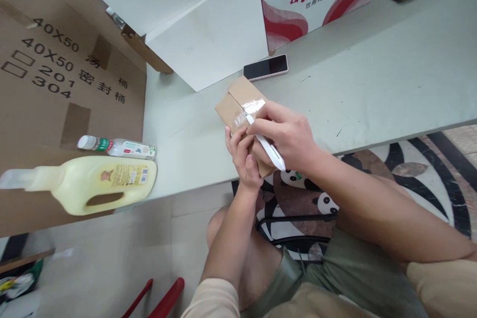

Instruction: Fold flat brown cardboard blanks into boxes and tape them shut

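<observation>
A small brown cardboard box (243, 90) with clear tape (255, 105) across its top is held over the front edge of the table. My left hand (244, 159) is closed around its near side, fingers curled over the top. In my right hand (290, 134) is a slim white utility knife (271, 151), its tip pointing at the tape near the box's seam. Whether the blade is in the tape cannot be made out. The right fingers hide part of the box.
A phone (266, 67) lies on the table (372, 74) behind the box. White panels (212, 35) and a red-and-white carton (316, 0) stand farther back. To the left are a yellow jug (78, 179), a clear bottle (122, 147) and a large carton (48, 124).
</observation>
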Motion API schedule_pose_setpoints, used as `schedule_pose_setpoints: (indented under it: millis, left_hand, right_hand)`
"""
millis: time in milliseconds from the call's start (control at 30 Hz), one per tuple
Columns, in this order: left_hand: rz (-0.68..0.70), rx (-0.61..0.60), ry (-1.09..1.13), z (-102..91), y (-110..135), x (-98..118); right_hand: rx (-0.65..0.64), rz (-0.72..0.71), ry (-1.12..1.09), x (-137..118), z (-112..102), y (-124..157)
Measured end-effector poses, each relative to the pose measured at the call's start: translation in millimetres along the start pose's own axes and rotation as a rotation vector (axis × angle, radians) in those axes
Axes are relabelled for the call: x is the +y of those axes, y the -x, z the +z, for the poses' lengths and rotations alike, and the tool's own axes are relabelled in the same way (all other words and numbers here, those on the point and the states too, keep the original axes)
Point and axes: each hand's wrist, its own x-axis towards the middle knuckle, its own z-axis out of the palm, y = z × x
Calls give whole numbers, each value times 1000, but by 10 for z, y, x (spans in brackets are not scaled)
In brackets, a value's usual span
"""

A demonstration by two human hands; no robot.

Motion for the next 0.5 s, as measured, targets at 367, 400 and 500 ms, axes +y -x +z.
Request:
schedule_pose_setpoints:
  millis: [367, 400, 500]
  left_hand:
    - [26, 9, -8, -1, 3, -35]
    - [27, 12, -9, -1, 4, -34]
    - [12, 17, -15, -3, 6, -29]
  right_hand:
    - [5, 42, 122, 17, 86, 0]
    - [6, 33, 132, 18, 84, 4]
    - [22, 12, 145, 20, 71, 10]
